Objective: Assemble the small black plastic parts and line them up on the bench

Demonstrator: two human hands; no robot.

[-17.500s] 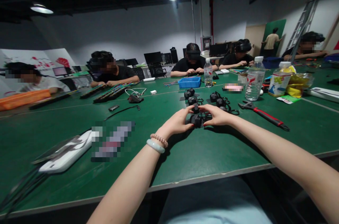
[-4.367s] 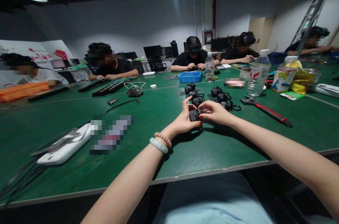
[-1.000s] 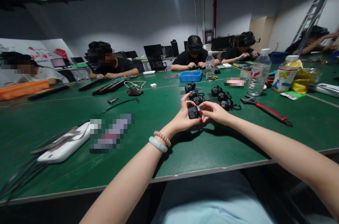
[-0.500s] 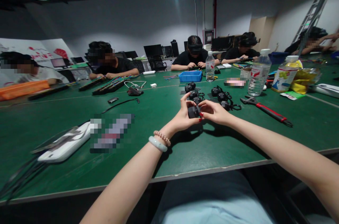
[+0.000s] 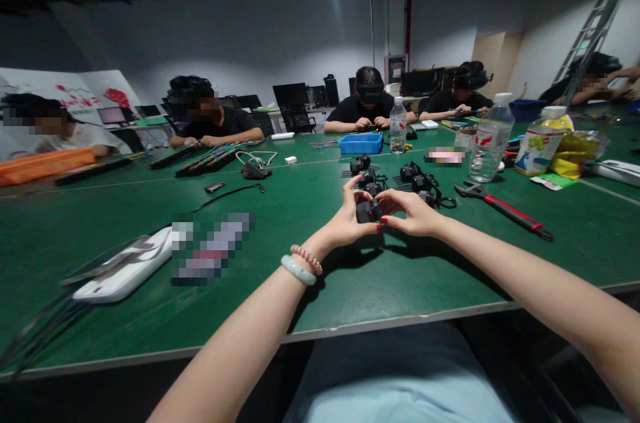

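Observation:
A black, chunky round fitting [image 5: 367, 211] with a ridged collar is held just above the green table [image 5: 320, 289]. Thumb and fingers of my left hand [image 5: 347, 217] curl round its left side. My right hand [image 5: 413, 213] is closed at its right end, fingertips and red thumbnail against the collar; its exact contact is partly hidden. Similar black fittings stand in two short rows behind my hands, one row [image 5: 359, 164] beyond my left fingers and another [image 5: 415, 176] beyond my right, with black rings [image 5: 449, 203] beside them.
An adjustable wrench [image 5: 505, 209] with red-black handle lies to the right, near bottles [image 5: 490, 143]. A blue tray [image 5: 360, 143] sits farther back. At left are a white power strip [image 5: 125, 269], a blurred-out flat object [image 5: 215, 253] and cables. Several people work across the table.
The view has shifted very slightly. Both hands stay on the black fitting, with a small movement of the right thumb and fingers at its collar.

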